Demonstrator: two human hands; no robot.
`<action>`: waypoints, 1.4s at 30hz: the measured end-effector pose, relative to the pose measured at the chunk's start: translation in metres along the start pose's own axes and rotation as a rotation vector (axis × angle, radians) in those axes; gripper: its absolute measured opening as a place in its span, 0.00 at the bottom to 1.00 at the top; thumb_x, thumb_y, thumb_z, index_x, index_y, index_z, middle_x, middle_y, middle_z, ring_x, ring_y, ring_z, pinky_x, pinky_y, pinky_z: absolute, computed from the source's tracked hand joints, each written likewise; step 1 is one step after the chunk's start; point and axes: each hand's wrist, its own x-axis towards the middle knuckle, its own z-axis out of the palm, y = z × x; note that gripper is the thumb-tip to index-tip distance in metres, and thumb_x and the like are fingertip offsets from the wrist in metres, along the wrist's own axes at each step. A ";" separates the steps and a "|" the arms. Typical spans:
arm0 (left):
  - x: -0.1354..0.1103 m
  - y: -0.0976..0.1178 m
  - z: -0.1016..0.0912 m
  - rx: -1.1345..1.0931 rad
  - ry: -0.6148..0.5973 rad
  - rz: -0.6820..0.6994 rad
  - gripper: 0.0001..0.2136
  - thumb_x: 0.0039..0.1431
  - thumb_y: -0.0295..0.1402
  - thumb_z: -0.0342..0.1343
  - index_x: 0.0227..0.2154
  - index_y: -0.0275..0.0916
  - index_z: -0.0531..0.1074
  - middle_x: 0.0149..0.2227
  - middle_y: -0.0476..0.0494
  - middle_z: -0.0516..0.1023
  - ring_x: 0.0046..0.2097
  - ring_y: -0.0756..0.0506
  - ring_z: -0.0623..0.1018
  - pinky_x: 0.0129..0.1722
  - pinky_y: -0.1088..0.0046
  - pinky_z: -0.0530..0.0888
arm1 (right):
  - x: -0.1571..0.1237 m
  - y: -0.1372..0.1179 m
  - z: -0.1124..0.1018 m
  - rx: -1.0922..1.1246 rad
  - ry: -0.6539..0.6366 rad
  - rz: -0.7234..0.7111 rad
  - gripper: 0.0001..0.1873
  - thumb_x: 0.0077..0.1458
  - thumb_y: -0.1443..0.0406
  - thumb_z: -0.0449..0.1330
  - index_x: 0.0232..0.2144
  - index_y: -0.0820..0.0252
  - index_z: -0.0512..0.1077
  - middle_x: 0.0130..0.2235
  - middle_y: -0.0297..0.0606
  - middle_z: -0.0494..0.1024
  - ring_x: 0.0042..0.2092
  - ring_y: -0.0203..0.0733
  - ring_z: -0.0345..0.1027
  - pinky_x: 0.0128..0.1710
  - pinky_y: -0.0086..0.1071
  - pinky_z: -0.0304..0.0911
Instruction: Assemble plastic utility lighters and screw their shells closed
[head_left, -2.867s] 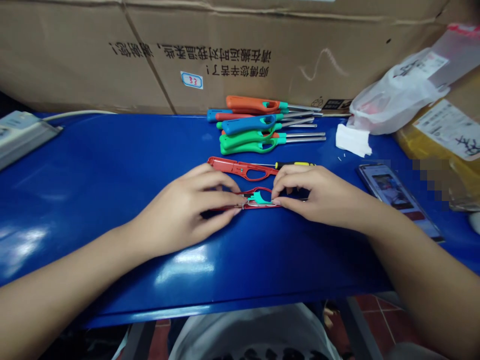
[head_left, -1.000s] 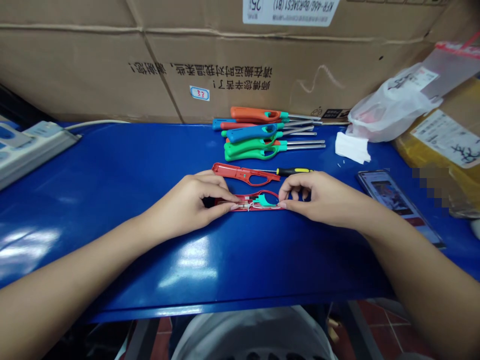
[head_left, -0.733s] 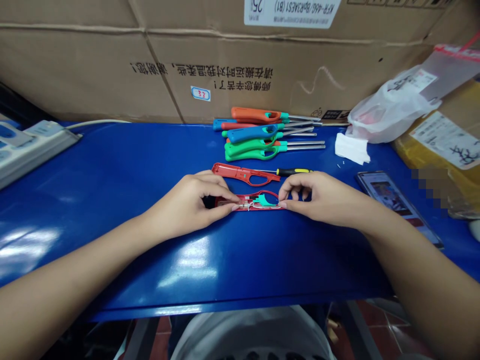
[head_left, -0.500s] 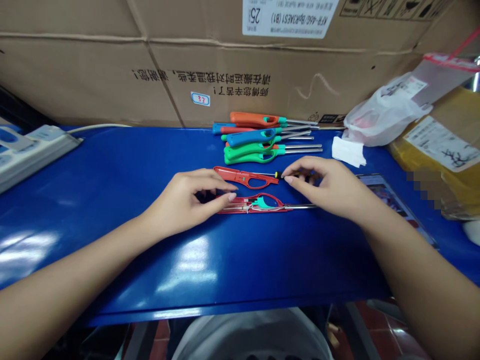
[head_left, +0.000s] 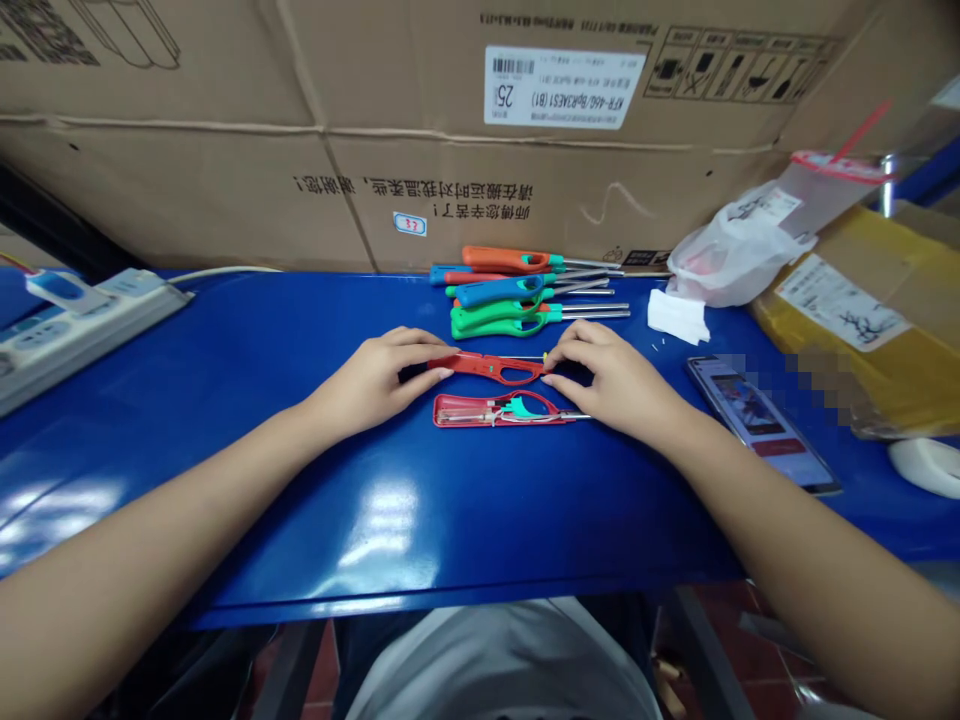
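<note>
Between my two hands lies the red half shell of a gas lighter (head_left: 480,367). My left hand (head_left: 386,378) is closed on its left end with thumb and fingers. At the other end, my right hand (head_left: 600,370) pinches the tip beside the trigger loop. A thin screwdriver (head_left: 517,357) lies just behind the shell, its handle mostly hidden by my right fingers. Nearer to me rests the opened lighter body (head_left: 465,410), also red, with a green trigger (head_left: 517,407), thin wires and a metal tube, whose far end my right hand covers.
Several assembled lighters (head_left: 499,292) are piled at the back against a large cardboard box (head_left: 247,220). A power strip (head_left: 82,325) stands left. To the right are a white tissue (head_left: 679,315), a phone (head_left: 757,420), a bagged cup (head_left: 739,250), a yellow-taped parcel (head_left: 847,300) and a white mouse (head_left: 926,465).
My left hand has moved from above the opened lighter body to the shell's left end. My right hand has left the screwdriver handle and taken the shell's right end. The view has shifted.
</note>
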 end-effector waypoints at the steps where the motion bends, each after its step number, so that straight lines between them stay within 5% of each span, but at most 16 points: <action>1: 0.000 0.002 -0.001 -0.026 0.007 -0.003 0.18 0.70 0.44 0.53 0.51 0.39 0.80 0.51 0.37 0.82 0.52 0.40 0.80 0.54 0.61 0.76 | 0.000 0.000 0.000 -0.002 0.009 -0.003 0.04 0.62 0.64 0.61 0.37 0.56 0.76 0.44 0.42 0.74 0.47 0.48 0.71 0.48 0.42 0.68; 8: -0.001 0.023 -0.004 -0.308 0.088 -0.241 0.19 0.69 0.49 0.54 0.42 0.37 0.80 0.31 0.45 0.83 0.30 0.48 0.79 0.33 0.75 0.76 | -0.002 -0.013 -0.009 0.024 0.116 -0.154 0.14 0.62 0.61 0.64 0.49 0.55 0.72 0.45 0.42 0.78 0.47 0.48 0.72 0.48 0.43 0.67; 13: 0.001 0.037 -0.006 -0.538 0.053 -0.341 0.19 0.67 0.49 0.56 0.38 0.35 0.80 0.22 0.50 0.77 0.23 0.52 0.73 0.25 0.81 0.71 | -0.004 -0.018 -0.013 0.041 0.146 -0.298 0.20 0.63 0.60 0.65 0.55 0.56 0.73 0.42 0.41 0.80 0.45 0.47 0.72 0.48 0.43 0.69; 22: -0.003 0.044 0.004 -0.594 0.056 -0.425 0.14 0.63 0.43 0.63 0.40 0.37 0.82 0.27 0.49 0.81 0.24 0.53 0.76 0.26 0.81 0.74 | -0.005 -0.015 -0.015 0.138 0.004 -0.308 0.09 0.65 0.65 0.61 0.43 0.62 0.80 0.36 0.41 0.79 0.40 0.42 0.72 0.41 0.36 0.68; 32: 0.000 0.051 -0.001 -0.708 0.040 -0.570 0.12 0.64 0.42 0.62 0.38 0.37 0.83 0.19 0.51 0.76 0.22 0.53 0.73 0.23 0.81 0.72 | -0.009 -0.014 -0.017 0.210 -0.111 -0.241 0.21 0.60 0.61 0.67 0.55 0.59 0.76 0.51 0.44 0.76 0.50 0.44 0.73 0.51 0.36 0.68; 36: -0.001 0.049 -0.001 -0.573 0.015 -0.480 0.14 0.62 0.44 0.63 0.37 0.38 0.83 0.27 0.47 0.82 0.27 0.50 0.78 0.28 0.77 0.75 | -0.008 -0.016 -0.016 0.240 -0.142 -0.228 0.17 0.62 0.61 0.66 0.52 0.58 0.77 0.48 0.41 0.77 0.46 0.42 0.74 0.48 0.34 0.68; 42: -0.006 0.040 -0.004 -0.178 -0.018 -0.004 0.18 0.58 0.43 0.68 0.46 0.38 0.81 0.44 0.43 0.83 0.43 0.46 0.82 0.43 0.73 0.77 | -0.008 -0.019 -0.012 0.224 -0.175 -0.183 0.15 0.60 0.63 0.65 0.50 0.58 0.77 0.48 0.40 0.77 0.48 0.44 0.73 0.49 0.37 0.68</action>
